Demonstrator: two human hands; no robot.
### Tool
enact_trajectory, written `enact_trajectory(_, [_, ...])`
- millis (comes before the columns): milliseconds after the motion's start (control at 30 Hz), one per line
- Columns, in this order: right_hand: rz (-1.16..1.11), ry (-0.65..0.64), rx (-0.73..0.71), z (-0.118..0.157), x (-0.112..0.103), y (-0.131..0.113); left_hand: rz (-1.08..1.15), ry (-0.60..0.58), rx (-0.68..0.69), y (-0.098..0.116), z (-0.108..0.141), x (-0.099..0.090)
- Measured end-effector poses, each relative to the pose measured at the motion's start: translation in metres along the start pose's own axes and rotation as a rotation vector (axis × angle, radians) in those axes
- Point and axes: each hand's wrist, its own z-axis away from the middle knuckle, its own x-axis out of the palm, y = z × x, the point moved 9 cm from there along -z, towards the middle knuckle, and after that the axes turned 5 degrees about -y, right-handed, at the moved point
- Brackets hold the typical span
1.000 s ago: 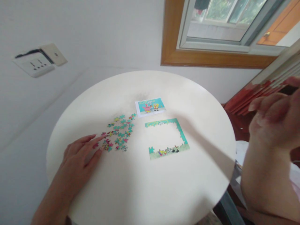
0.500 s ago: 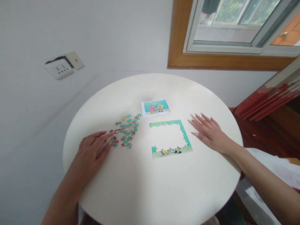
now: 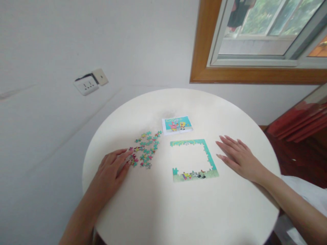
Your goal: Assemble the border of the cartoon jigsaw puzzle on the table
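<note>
On a round white table point(image 3: 194, 211), a pile of loose puzzle pieces point(image 3: 146, 144) in teal, pink and yellow lies left of centre. My left hand point(image 3: 112, 168) rests with its fingers apart, fingertips touching the pile's left edge. Right of the pile lies a partly assembled puzzle border point(image 3: 213, 162), its left side mostly open and its middle showing bare tabletop. Behind the border is a small picture card point(image 3: 178, 125) with cartoon figures on teal. Flat on the table to the right of the border, my right hand point(image 3: 237, 154) has its fingers spread and holds nothing.
A grey-white wall with a socket point(image 3: 87, 85) and a switch point(image 3: 100, 77) stands behind the table at the left. A wood-framed window point(image 3: 255, 75) is at the upper right. Red curtain fabric point(image 3: 298, 119) hangs at the right edge, and white cloth point(image 3: 306, 190) shows below it.
The camera view has shifted, so the whole scene sits lower and further right. Both hands, the pieces, the border and the card keep about the same places on the table.
</note>
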Motion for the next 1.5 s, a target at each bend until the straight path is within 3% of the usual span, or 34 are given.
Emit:
enact_trajectory(100, [0.009,0.058,-0.001,-0.027,-0.015,0.001,0.012,0.004,0.010,0.000,0.000,0.001])
enact_trajectory(200, [-0.098,0.080,-0.186,-0.078,-0.021,-0.021,0.015,0.004,0.022,0.000,-0.001,0.002])
enact_trajectory(300, [-0.196,-0.015,-0.334,-0.135,-0.004,-0.047,0.011,0.014,0.011,0.000,0.000,0.000])
enact_trajectory(367, [-0.180,-0.093,-0.330,-0.165,0.014,-0.057,0.007,0.028,-0.003,0.001,0.000,-0.002])
enact_trajectory(467, [-0.184,-0.134,-0.334,-0.189,0.030,-0.066,0.006,0.043,-0.001,0.002,0.002,-0.004])
enact_trajectory(600, [-0.196,-0.089,-0.311,-0.199,0.032,-0.063,0.015,0.046,0.012,0.003,0.003,-0.003])
enact_trajectory(800, [-0.233,-0.005,-0.145,-0.210,0.020,-0.025,0.032,0.034,0.018,0.002,0.005,-0.001])
enact_trajectory(933, [-0.242,0.020,-0.137,-0.206,0.011,-0.008,0.028,0.025,0.002,0.004,0.004,-0.003])
enact_trajectory(1033, [-0.246,-0.008,-0.182,-0.195,0.014,-0.008,0.029,0.004,0.024,0.010,0.003,-0.005])
enact_trajectory(1233, [-0.227,-0.063,-0.263,-0.175,0.026,-0.017,-0.037,-0.146,0.225,0.030,0.002,0.011])
enact_trajectory(1500, [-0.300,0.011,-0.275,-0.168,0.031,-0.017,-0.086,-0.261,0.280,0.029,-0.025,0.033])
